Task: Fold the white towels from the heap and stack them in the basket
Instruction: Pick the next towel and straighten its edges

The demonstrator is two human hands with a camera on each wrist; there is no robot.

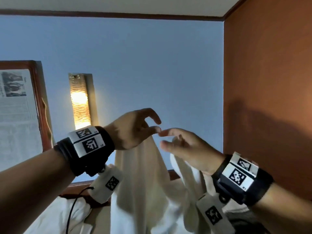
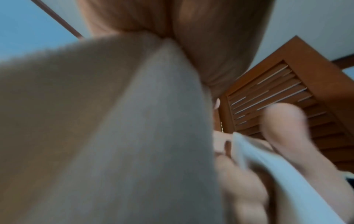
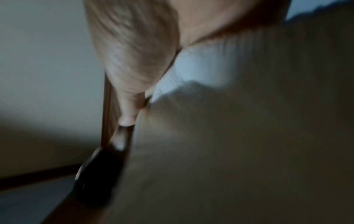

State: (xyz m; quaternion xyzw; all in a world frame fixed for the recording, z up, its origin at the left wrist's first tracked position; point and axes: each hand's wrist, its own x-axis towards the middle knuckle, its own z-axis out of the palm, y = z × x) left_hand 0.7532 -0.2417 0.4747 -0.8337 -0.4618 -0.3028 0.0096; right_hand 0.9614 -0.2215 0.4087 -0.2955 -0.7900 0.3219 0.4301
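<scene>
White towel hangs in mid-air before a blue wall, held up at its top edge by a person's two raised hands, its cream folds draping down toward a bed spread with white linen along the bottom edge of the head view; the left hand pinches one gathered corner of the cloth between thumb and fingers, with the index finger arched above, while the right hand grips the cloth just beside it, fingers curled around a bunched fold, the tips of the two hands almost meeting; both wrists carry black bands with black-and-white square markers; the left wrist view, blurred, shows the towel falling from the pinch of the left hand and the right hand closed on a strip of it, with a brown louvred door behind; the right wrist view, dark and smeared, shows cloth pressed against the right hand; a lit wall lamp and a framed print hang on the blue wall at left, and an orange-brown wall rises at right
</scene>
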